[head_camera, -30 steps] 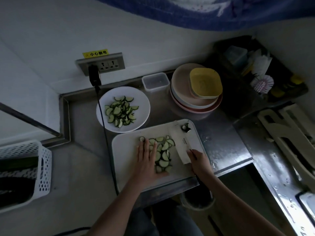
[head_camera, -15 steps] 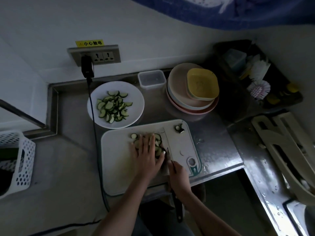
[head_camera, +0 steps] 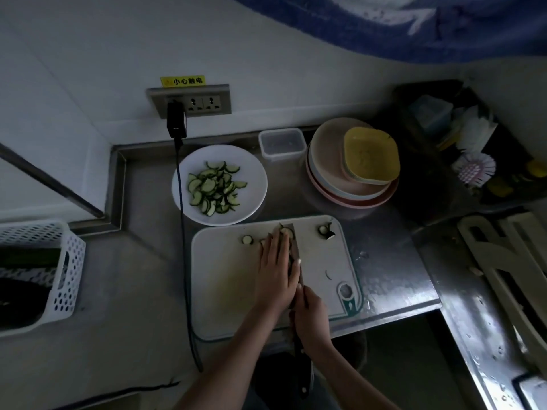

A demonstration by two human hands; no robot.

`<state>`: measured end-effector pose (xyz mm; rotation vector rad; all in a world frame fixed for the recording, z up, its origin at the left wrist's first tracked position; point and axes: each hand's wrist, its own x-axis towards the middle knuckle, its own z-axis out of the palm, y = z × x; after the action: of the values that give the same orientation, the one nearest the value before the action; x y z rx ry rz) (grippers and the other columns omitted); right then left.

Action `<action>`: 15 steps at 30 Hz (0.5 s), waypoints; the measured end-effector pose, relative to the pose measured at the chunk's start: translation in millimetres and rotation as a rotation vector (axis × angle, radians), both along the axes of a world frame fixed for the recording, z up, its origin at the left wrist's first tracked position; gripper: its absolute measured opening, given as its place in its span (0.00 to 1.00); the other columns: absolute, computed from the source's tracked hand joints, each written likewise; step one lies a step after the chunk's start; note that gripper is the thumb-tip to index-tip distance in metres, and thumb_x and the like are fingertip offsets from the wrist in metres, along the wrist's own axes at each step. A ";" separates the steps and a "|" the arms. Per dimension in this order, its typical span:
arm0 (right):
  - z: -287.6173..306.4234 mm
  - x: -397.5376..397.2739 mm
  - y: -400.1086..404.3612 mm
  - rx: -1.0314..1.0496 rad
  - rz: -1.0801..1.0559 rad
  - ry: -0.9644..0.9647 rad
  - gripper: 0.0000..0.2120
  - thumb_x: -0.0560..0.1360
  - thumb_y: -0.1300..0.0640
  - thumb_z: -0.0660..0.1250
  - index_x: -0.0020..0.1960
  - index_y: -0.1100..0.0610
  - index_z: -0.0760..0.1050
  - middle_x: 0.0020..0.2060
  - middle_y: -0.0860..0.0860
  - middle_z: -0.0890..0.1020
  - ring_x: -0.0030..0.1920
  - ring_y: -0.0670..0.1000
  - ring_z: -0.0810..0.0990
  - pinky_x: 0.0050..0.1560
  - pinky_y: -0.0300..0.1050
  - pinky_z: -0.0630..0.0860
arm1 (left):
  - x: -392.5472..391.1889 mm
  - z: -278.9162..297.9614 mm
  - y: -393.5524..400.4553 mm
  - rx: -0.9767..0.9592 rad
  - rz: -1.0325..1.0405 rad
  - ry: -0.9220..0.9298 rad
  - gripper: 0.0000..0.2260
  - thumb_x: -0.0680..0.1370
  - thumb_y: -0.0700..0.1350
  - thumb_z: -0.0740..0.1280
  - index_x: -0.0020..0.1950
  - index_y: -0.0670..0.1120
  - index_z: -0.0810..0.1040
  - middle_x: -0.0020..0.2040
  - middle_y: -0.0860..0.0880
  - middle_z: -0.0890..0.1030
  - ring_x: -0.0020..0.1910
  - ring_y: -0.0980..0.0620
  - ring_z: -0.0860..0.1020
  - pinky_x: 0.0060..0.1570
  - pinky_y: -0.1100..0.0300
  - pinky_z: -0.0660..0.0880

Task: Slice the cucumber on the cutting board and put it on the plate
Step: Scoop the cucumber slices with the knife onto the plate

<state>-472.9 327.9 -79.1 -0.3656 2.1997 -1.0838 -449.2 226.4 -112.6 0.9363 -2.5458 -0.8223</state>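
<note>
The left hand (head_camera: 276, 273) lies flat, fingers straight, over the cucumber slices (head_camera: 286, 231) near the cutting board (head_camera: 225, 291)'s far edge. They were spread a second ago; now they sit gathered against the knife (head_camera: 297, 261) gripped by the right hand (head_camera: 310, 318), ready to lift to the plate (head_camera: 254, 176).

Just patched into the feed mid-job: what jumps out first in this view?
The two hands meet mid-frame on the white cutting board: the left hand lies flat over cucumber slices against the knife blade, and the right hand grips the knife. Behind the board, a white plate already holds a heap of cut cucumber.
</note>
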 end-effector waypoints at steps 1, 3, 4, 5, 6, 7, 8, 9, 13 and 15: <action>0.0 -1.1 0.0 -0.006 0.002 0.010 0.15 0.81 0.56 0.56 0.37 0.54 0.72 0.25 0.49 0.76 0.23 0.43 0.70 0.26 0.39 0.64 | -1.2 1.3 -0.1 0.001 -0.005 0.018 0.26 0.82 0.54 0.45 0.75 0.40 0.60 0.74 0.40 0.61 0.74 0.43 0.58 0.70 0.46 0.54; 2.0 -3.5 -0.9 -0.017 -0.003 0.002 0.16 0.81 0.55 0.56 0.36 0.54 0.72 0.24 0.49 0.75 0.23 0.45 0.70 0.26 0.43 0.64 | -3.5 4.5 -1.1 0.003 -0.005 0.048 0.26 0.83 0.54 0.44 0.75 0.40 0.59 0.74 0.39 0.61 0.74 0.44 0.57 0.71 0.48 0.53; 4.1 -4.7 -2.1 -0.024 -0.005 -0.003 0.16 0.82 0.55 0.56 0.36 0.55 0.71 0.23 0.49 0.74 0.22 0.46 0.70 0.25 0.43 0.63 | -4.3 7.2 -2.4 0.003 0.000 0.063 0.26 0.83 0.54 0.44 0.74 0.39 0.60 0.74 0.39 0.62 0.74 0.44 0.57 0.71 0.49 0.52; 8.6 -5.6 -3.8 -0.037 -0.003 -0.007 0.16 0.82 0.55 0.56 0.37 0.56 0.71 0.23 0.49 0.74 0.22 0.47 0.69 0.24 0.42 0.63 | -5.3 10.0 -4.4 0.001 0.005 0.076 0.26 0.83 0.54 0.44 0.74 0.39 0.60 0.74 0.40 0.61 0.74 0.44 0.57 0.71 0.50 0.52; 13.8 -6.6 -6.9 -0.056 0.001 -0.009 0.16 0.82 0.55 0.55 0.37 0.57 0.71 0.23 0.50 0.74 0.21 0.46 0.69 0.23 0.41 0.63 | -6.4 13.8 -7.9 -0.003 0.012 0.087 0.26 0.83 0.54 0.44 0.74 0.39 0.61 0.74 0.40 0.61 0.74 0.44 0.57 0.72 0.51 0.52; 19.9 -7.8 -11.6 -0.078 0.008 -0.011 0.16 0.82 0.56 0.55 0.38 0.58 0.72 0.23 0.51 0.74 0.20 0.46 0.69 0.22 0.40 0.63 | -7.6 17.8 -13.1 -0.012 0.021 0.096 0.26 0.83 0.54 0.44 0.74 0.39 0.61 0.74 0.40 0.61 0.74 0.44 0.57 0.72 0.51 0.51; 25.1 -9.2 -18.6 -0.097 0.020 -0.010 0.16 0.82 0.56 0.55 0.38 0.58 0.72 0.23 0.51 0.74 0.19 0.44 0.69 0.21 0.38 0.63 | -8.8 22.0 -20.2 -0.027 0.033 0.106 0.26 0.83 0.54 0.45 0.74 0.39 0.61 0.74 0.40 0.61 0.74 0.44 0.57 0.72 0.51 0.52; 29.5 -11.6 -27.4 -0.110 0.040 -0.001 0.16 0.82 0.56 0.55 0.38 0.56 0.72 0.24 0.50 0.75 0.20 0.44 0.70 0.22 0.38 0.64 | -10.1 26.0 -29.1 -0.046 0.045 0.118 0.26 0.83 0.53 0.45 0.74 0.39 0.62 0.74 0.40 0.61 0.74 0.45 0.57 0.73 0.51 0.51; 32.9 -21.5 -80.1 -0.127 0.127 0.031 0.16 0.82 0.53 0.55 0.36 0.48 0.71 0.27 0.45 0.75 0.28 0.48 0.73 0.31 0.43 0.67 | -13.0 39.8 -82.5 -0.159 0.075 0.124 0.24 0.82 0.51 0.49 0.73 0.38 0.63 0.73 0.39 0.63 0.73 0.42 0.59 0.72 0.48 0.54; 35.9 -24.7 -109.4 -0.148 0.174 0.032 0.15 0.81 0.53 0.55 0.37 0.48 0.71 0.27 0.47 0.75 0.28 0.50 0.73 0.31 0.43 0.67 | -11.8 42.9 -112.0 -0.187 0.126 0.108 0.24 0.81 0.49 0.51 0.72 0.37 0.65 0.71 0.37 0.65 0.71 0.40 0.63 0.70 0.45 0.58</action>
<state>-497.7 218.5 -43.2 -0.6313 2.0773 -1.1533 -461.0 114.4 -69.7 0.9535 -2.3952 -0.5713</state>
